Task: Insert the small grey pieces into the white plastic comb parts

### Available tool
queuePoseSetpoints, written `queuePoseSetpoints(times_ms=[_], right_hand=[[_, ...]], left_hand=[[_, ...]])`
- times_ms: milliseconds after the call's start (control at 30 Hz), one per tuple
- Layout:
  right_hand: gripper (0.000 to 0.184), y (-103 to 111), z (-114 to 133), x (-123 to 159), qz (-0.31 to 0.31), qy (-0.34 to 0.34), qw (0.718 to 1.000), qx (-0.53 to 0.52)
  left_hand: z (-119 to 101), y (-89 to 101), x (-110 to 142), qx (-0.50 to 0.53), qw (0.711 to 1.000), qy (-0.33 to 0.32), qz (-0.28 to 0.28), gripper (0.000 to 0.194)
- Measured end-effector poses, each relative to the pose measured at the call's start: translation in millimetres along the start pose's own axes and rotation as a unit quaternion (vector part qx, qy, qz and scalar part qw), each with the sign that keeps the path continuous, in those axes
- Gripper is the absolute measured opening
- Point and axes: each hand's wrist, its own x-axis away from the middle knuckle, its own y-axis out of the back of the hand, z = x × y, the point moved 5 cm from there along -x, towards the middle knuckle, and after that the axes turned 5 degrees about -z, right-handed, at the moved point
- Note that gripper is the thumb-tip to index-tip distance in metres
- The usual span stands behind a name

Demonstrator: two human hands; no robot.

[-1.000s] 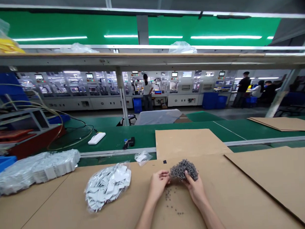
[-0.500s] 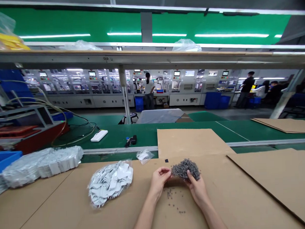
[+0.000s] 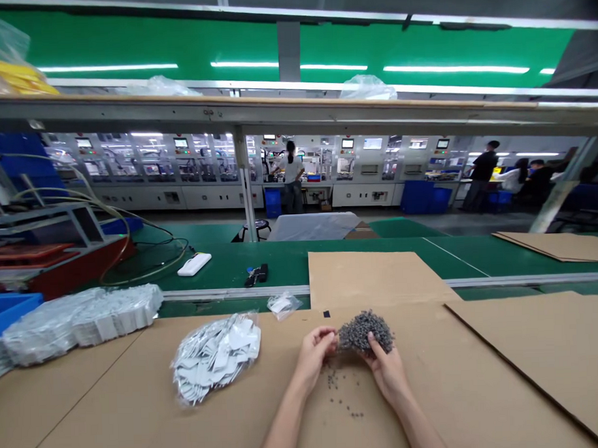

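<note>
My right hand holds a bulging clump of small dark grey parts, its thumb lying over the near side. The clump keeps together like a bagful, though I cannot make out the film of a bag. At its left end my left hand is closed in a pinch; what the fingertips grip is too small to tell. Several loose grey parts lie scattered on the cardboard sheet between my forearms. To the left rests a clear bag of flat white pieces.
Wrapped stacks of white pieces and a blue bin stand at left. Behind lie a small clear bag, keys and a white box-like device. A raised cardboard edge runs along the right. An overhead shelf spans the bench.
My left hand has shifted very slightly to the right and stays pinched at the clump's left end. The right hand keeps its hold, nearly still.
</note>
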Motion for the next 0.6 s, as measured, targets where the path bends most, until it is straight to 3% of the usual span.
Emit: queuePoseSetpoints(times_ms=[233,367,500,600], right_hand=[[0.046,4.3,-0.8,0.1,-0.046,0.019,0.998,0.042],[0.041,1.9,-0.1,0.5,-0.013,0.02,1.0,0.015],[0.047,5.2,0.9,-0.2,-0.047,0.032,0.997,0.045],[0.045,2.5,-0.6,0.2,-0.025,0.023,0.999,0.025]], left_hand=[[0.9,-3.9,1.4,0.012,1.0,0.005,0.023,0.029],[-0.2,-2.1,2.0,-0.009,1.0,0.016,0.006,0.031],[-2.8,-6.6,3.1,0.041,0.998,0.009,0.038,0.026],[-5.0,-5.0,2.9,0.026,0.999,-0.002,0.019,0.025]])
